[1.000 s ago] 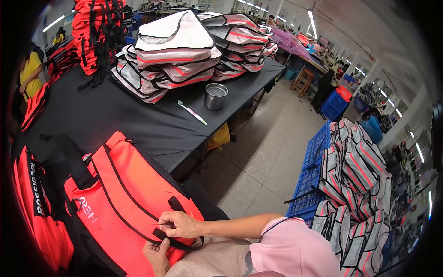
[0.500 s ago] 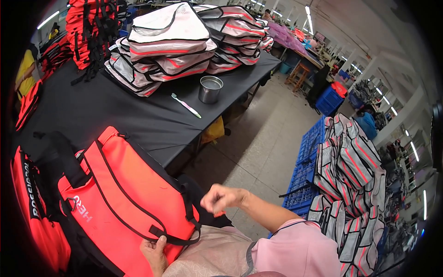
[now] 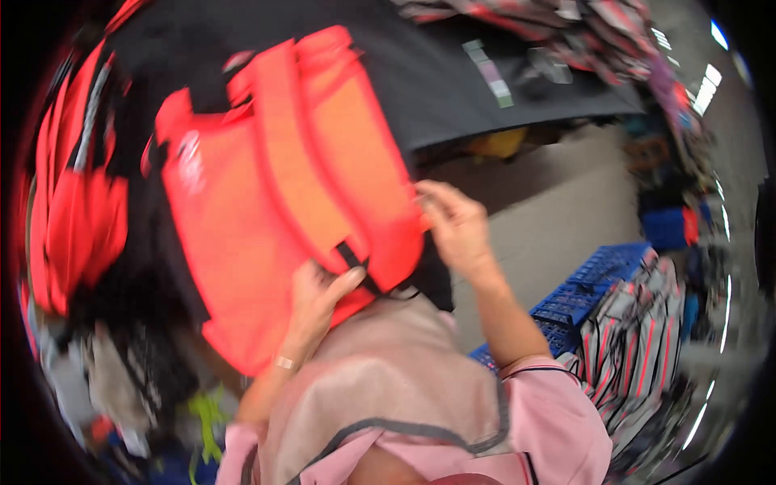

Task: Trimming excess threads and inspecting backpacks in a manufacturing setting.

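Note:
A bright red-orange backpack [image 3: 222, 234] lies at the table's near edge and against my lap, its padded shoulder strap [image 3: 287, 137] running down the middle. My left hand [image 3: 315, 295] is closed at the strap's lower end, thumb on top beside the black webbing [image 3: 356, 263]. At the bag's right side edge, my right hand [image 3: 457, 226] has its fingers bent together. Motion blur hides what, if anything, is between those fingertips.
More red bags [image 3: 73, 210] hang at the left. On the black table [image 3: 436, 97] lie a toothbrush [image 3: 489, 73], a blurred metal cup [image 3: 551, 65] and striped grey bags [image 3: 533, 24]. Blue crates [image 3: 586, 283] with striped bags [image 3: 634, 331] stand at the right.
The view has tilted down and swung, so the backpack appears higher. My right hand has moved from above my lap to the backpack's right edge. My left hand stays at the strap end.

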A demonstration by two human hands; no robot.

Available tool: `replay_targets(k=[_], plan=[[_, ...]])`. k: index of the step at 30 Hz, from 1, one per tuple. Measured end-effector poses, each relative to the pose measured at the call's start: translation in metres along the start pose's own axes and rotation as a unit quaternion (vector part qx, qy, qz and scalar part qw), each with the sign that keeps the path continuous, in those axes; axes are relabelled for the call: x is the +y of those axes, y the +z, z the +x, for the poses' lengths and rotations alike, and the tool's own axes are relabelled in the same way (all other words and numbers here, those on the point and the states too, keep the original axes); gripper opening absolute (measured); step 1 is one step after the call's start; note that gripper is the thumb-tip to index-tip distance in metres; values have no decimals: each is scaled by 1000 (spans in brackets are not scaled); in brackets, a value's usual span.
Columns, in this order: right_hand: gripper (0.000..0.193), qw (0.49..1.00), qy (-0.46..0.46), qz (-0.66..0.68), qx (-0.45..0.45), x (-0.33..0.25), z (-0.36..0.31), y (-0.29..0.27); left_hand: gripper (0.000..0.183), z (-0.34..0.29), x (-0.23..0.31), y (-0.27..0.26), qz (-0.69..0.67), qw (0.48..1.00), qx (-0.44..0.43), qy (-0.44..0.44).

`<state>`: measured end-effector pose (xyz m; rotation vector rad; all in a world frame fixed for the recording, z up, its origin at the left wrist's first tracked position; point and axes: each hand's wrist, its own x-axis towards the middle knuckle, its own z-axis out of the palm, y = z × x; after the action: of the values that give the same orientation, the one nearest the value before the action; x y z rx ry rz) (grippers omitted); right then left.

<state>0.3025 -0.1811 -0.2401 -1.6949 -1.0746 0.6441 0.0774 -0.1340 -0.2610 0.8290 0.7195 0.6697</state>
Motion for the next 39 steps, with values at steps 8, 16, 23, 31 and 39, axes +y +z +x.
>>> replay_targets(k=[8, 16, 23, 31, 39], plan=[[35, 994, -6, 5, -113, -32, -7, 35, 34, -2, -4, 3, -54, 999, -2, -3], [28, 993, -4, -107, -57, -36, 9, 39, 32, -7, -4, -1, -22, 999, 5, -26], [32, 955, -214, -171, -113, -49, 4, 27, 33, -5, -4, 0, -19, 1000, 7, -6], [15, 938, -227, -211, -154, -48, 20, 21, 32, -13, -7, -5, -12, 1000, -21, -20], [40, 990, -87, -21, -112, -57, 87, 37, 22, -10, 102, -47, 610, 788, -27, 81]])
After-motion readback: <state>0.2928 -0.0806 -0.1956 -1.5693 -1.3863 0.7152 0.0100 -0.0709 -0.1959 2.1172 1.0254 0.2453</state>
